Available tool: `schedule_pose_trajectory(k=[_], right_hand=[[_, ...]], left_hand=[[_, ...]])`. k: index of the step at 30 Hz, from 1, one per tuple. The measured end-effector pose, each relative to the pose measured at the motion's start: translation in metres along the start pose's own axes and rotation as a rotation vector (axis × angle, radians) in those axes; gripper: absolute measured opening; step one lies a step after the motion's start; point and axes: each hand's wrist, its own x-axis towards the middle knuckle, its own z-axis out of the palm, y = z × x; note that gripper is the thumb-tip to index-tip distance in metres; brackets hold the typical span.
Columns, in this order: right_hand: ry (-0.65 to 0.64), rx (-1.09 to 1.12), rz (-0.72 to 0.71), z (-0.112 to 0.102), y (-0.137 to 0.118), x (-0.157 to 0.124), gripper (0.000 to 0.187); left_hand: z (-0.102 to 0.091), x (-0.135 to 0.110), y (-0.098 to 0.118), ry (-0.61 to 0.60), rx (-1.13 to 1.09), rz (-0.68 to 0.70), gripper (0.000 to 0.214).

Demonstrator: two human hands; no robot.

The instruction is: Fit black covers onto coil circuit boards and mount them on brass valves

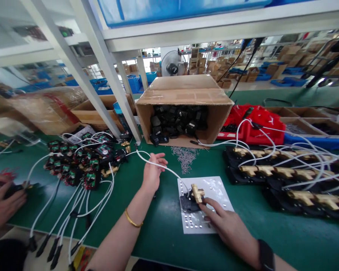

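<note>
My left hand [153,169] is closed on a white cable [169,170] that runs from the left pile to a black unit with a brass fitting [194,195]. That unit lies on a white perforated plate [214,192] on the green table. My right hand [223,222] rests on the plate, with its fingers curled against the black unit beside the brass fitting. A gold bangle is on my left wrist and a dark watch on my right.
An open cardboard box [183,101] lying on its side holds black parts. Several wired units are piled at left [81,162]. Rows of brass-fitted units [285,177] lie at right. Small screws [185,158] are scattered ahead. Another person's hands [1,195] work at far left.
</note>
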Motion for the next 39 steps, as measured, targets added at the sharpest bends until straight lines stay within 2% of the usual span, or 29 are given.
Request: schedule_pose_trajectory(k=[2,4,6,8,11,14,18,23,25,28,32,36,39], right_hand=[[0.083,0.171,0.171,-0.004,0.009,0.008,0.027],[0.122,0.285,0.384,-0.006,0.025,0.030,0.025],[0.018,0.280,0.526,-0.002,0.044,0.063,0.024],[-0.125,0.172,0.582,0.008,0.059,0.100,0.023],[-0.193,0.051,0.599,0.029,0.068,0.140,0.025],[-0.234,-0.002,0.556,0.044,0.069,0.154,0.017],[-0.267,-0.024,0.508,0.049,0.071,0.153,0.010],[-0.229,0.003,0.524,0.044,0.069,0.154,0.018],[-0.222,0.024,0.521,0.044,0.067,0.156,0.013],[-0.206,0.045,0.526,0.045,0.063,0.158,0.006],[-0.153,0.093,0.538,0.039,0.061,0.156,0.006],[-0.097,0.200,0.535,0.014,0.058,0.133,0.011],[-0.045,0.477,0.561,0.000,0.051,0.103,0.013]], left_hand=[[0.011,0.002,-0.009,-0.143,0.219,0.112,0.041],[0.021,0.004,-0.016,-0.227,0.331,0.166,0.020],[0.029,0.006,-0.023,-0.328,0.453,0.224,0.017],[0.036,0.009,-0.031,-0.416,0.568,0.258,0.025],[0.043,0.014,-0.043,-0.479,0.705,0.269,0.018],[0.048,0.017,-0.050,-0.482,0.781,0.268,0.009],[0.049,0.016,-0.051,-0.470,0.787,0.258,0.008],[0.047,0.014,-0.044,-0.396,0.664,0.183,0.008],[0.046,0.012,-0.042,-0.340,0.572,0.127,0.009],[0.042,0.006,-0.041,-0.255,0.391,0.002,0.008],[0.029,-0.015,-0.038,-0.193,0.082,-0.236,0.008],[0.009,-0.045,-0.030,-0.204,-0.253,-0.491,0.017],[0.000,-0.064,-0.026,-0.165,-0.469,-0.612,0.017]])
